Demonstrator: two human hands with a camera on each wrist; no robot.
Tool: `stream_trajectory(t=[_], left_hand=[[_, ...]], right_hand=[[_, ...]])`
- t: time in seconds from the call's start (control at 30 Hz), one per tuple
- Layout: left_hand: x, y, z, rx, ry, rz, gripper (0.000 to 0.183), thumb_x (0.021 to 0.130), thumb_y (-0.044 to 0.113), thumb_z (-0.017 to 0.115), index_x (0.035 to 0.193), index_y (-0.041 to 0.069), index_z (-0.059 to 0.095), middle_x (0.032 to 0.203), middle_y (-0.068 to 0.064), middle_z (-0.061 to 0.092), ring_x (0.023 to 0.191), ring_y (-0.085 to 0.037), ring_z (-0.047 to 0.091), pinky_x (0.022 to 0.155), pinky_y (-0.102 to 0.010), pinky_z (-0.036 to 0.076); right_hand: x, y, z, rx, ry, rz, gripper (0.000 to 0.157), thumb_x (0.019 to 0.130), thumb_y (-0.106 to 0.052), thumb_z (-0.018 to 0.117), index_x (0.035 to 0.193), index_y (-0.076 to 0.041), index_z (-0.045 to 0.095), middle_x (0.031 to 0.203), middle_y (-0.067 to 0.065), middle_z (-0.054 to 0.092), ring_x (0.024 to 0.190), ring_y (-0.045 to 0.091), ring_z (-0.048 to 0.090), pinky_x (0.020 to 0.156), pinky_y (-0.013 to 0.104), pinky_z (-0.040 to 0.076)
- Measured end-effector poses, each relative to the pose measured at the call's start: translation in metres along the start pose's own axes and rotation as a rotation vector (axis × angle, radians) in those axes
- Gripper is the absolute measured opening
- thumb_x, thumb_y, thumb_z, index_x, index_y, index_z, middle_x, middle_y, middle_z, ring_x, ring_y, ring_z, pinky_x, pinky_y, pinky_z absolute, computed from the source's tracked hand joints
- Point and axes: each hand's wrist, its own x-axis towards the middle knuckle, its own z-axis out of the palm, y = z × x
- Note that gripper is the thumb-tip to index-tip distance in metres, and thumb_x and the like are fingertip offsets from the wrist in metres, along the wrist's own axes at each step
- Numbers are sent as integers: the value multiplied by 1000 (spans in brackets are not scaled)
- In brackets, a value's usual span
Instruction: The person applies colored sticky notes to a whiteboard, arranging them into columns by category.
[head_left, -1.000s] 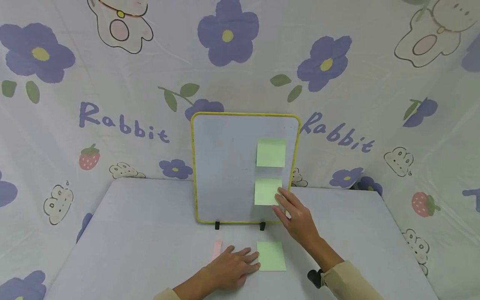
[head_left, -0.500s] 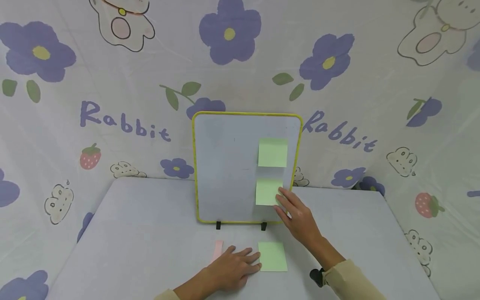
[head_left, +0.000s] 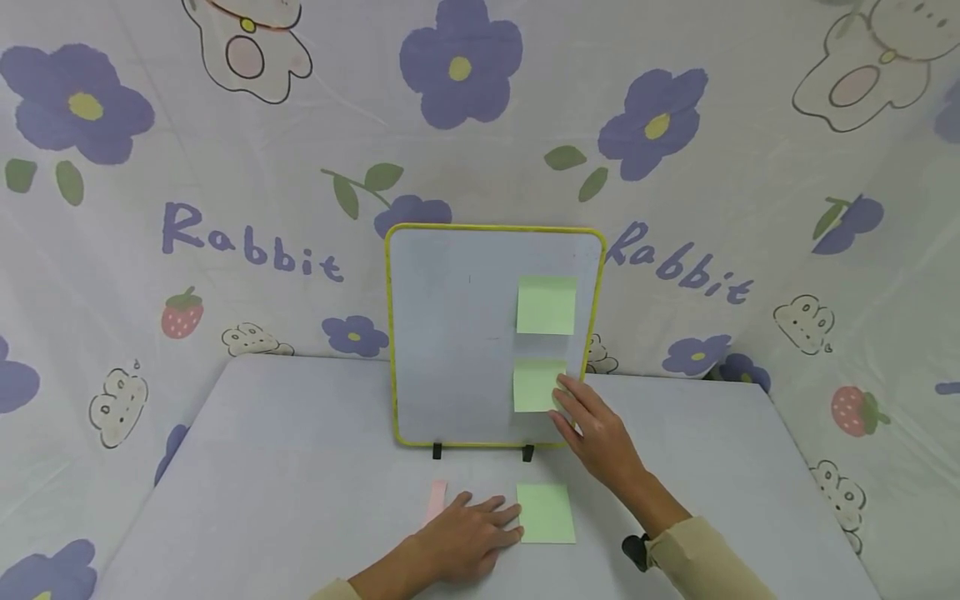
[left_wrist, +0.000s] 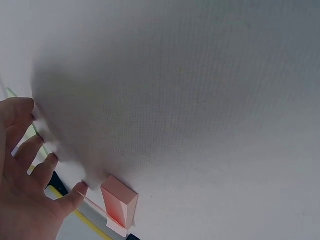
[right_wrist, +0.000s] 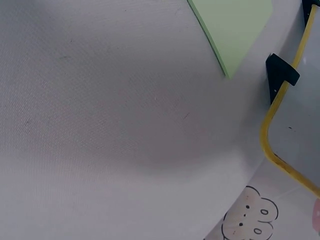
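On the whiteboard (head_left: 457,333), two pale green sticky notes are stuck one above the other on the right side. My right hand (head_left: 600,433) touches the right edge of the lower green sticky note (head_left: 534,387) with its fingertips; the upper green sticky note (head_left: 547,306) is untouched. My left hand (head_left: 467,537) rests on the table, fingers spread, fingertips at the left edge of a green sticky note pad (head_left: 547,514). Partly behind that hand is a pink sticky note pad (left_wrist: 119,200), a small block in the left wrist view. The right wrist view does not show the right hand.
The yellow-framed whiteboard stands upright on black feet (head_left: 528,452) on a white table (head_left: 300,467). Behind it hangs a patterned cloth (head_left: 480,167) with purple flowers and rabbits. A black strap end (head_left: 636,552) hangs by the right sleeve (head_left: 705,554).
The whole head view has shifted slightly. Both hands keep their places at the lower note and the green pad.
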Motion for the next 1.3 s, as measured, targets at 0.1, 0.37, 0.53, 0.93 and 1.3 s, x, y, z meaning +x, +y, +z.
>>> stream_trajectory(t=[0.1,0.37,0.53,0.93,1.3], left_hand=[[0,1,-2,-11,-9,-2,41,96,27,57,137,30,62,148,5,52,134,-18,50,94,-49,49],[2,1,-4,-15,18,3,40,95,27,58,134,28,64,145,3,54,131,-20,53,90,-46,50],[4,1,-1,-9,21,6,39,95,27,59,134,28,64,145,3,55,131,-20,53,90,-45,51],[11,-1,-10,-31,41,23,30,96,24,60,124,23,70,136,1,61,122,-15,58,84,-37,53],[52,-32,-67,148,564,-154,31,93,18,62,121,9,71,125,-2,68,118,-19,62,91,-41,51]], right_hand=[[0,0,1,1,-2,6,46,76,-3,83,117,7,68,131,21,60,116,34,62,88,41,54],[0,-1,4,-2,35,11,46,73,-1,85,115,8,69,129,21,61,113,34,63,85,42,55],[-1,-2,4,1,27,23,44,74,-2,85,114,8,69,129,21,61,114,34,63,85,41,55],[-1,-1,3,6,12,20,45,75,-3,84,116,7,68,130,20,61,115,34,63,86,41,55],[2,-2,2,0,18,14,43,76,-4,84,114,7,68,128,21,61,114,34,63,84,41,56]])
